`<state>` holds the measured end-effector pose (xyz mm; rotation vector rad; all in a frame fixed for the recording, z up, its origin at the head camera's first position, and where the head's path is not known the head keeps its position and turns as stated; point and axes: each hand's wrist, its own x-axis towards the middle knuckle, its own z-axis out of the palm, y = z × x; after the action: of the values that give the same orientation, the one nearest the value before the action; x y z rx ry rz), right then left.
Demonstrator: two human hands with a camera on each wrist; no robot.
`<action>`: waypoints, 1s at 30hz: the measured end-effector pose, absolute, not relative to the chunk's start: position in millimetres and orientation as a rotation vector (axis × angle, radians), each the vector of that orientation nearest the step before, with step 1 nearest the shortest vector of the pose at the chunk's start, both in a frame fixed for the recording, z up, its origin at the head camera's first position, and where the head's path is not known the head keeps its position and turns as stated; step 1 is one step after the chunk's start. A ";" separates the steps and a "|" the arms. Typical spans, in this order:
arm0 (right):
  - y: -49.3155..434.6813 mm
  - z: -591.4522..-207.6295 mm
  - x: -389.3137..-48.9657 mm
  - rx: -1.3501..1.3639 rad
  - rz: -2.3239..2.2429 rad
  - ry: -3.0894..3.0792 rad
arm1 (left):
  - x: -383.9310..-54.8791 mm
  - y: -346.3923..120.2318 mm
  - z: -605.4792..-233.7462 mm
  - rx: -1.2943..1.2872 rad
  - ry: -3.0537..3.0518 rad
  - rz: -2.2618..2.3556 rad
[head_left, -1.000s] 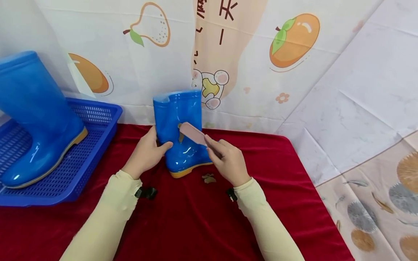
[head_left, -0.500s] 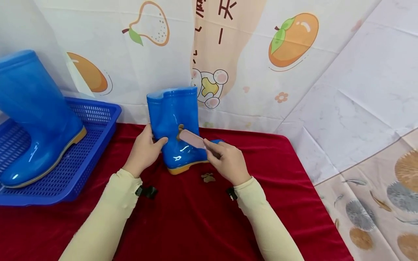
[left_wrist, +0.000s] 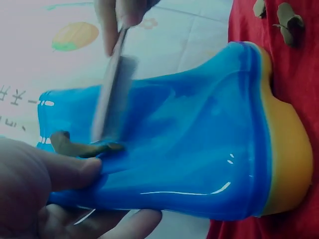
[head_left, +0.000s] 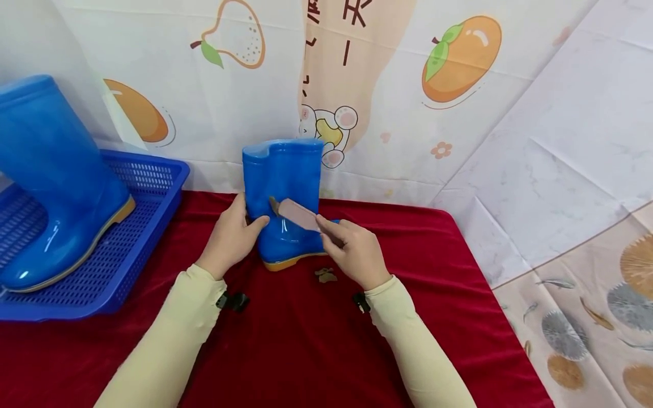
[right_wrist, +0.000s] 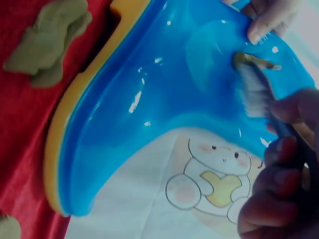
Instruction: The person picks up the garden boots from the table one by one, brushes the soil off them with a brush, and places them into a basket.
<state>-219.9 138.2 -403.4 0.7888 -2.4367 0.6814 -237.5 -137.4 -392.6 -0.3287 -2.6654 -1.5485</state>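
A blue rain boot (head_left: 291, 170) with a yellow sole stands on the red cloth. My left hand (head_left: 232, 235) grips its shaft, thumb on the near side and fingers behind. In my right hand (head_left: 357, 249) is a pinkish brush (head_left: 298, 215), pinched by its handle. Its pale bristles (right_wrist: 254, 92) meet the boot beside a smear of brown, mud-like stuff (left_wrist: 75, 147) on the shaft, close to the left thumb. The boot's toe is partly hidden behind the right hand in the head view.
Brown mud-like scraps (head_left: 325, 275) lie on the red cloth (head_left: 306, 340) in front of the boot. At the left, a blue perforated basket (head_left: 114, 283) holds a second blue boot (head_left: 56, 164). A printed white curtain (head_left: 398, 153) hangs right behind.
The boot shifted left, then back right and turned slightly, with the left hand on it. The brush made short strokes across the shaft, and the brown smear changed shape and place.
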 end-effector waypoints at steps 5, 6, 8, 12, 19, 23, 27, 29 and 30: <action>141.8 -402.4 -221.7 0.741 0.673 -2.415 | -241.1 -142.9 -395.4 -0.226 -2.605 -1.580; 141.2 -402.4 -222.1 0.747 0.684 -2.395 | -241.2 -143.6 -395.4 -0.222 -2.601 -1.583; 138.7 -402.5 -222.4 0.784 0.696 -2.361 | -240.9 -143.7 -395.3 -0.232 -2.600 -1.584; 134.9 -404.4 -222.7 0.886 0.688 -2.359 | -239.2 -139.9 -392.9 -0.270 -2.609 -1.563; 142.4 -408.0 -226.9 0.696 0.729 -2.365 | -239.4 -139.4 -391.9 -0.229 -2.579 -1.591; 147.1 -404.7 -224.3 0.533 0.912 -2.291 | -241.1 -140.6 -395.1 -0.247 -2.601 -1.599; 146.8 -401.8 -221.5 0.478 0.957 -2.301 | -240.9 -140.7 -394.9 -0.305 -2.655 -1.580; 146.0 -402.4 -221.8 0.483 0.939 -2.304 | -240.4 -140.1 -394.6 -0.345 -2.678 -1.573; 145.8 -403.2 -222.1 0.487 0.927 -2.303 | -240.4 -139.7 -394.9 -0.361 -2.688 -1.570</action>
<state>-222.1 145.8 -403.2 0.4872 -2.3026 0.9267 -240.4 -139.7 -394.9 -0.3606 -2.6882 -1.5703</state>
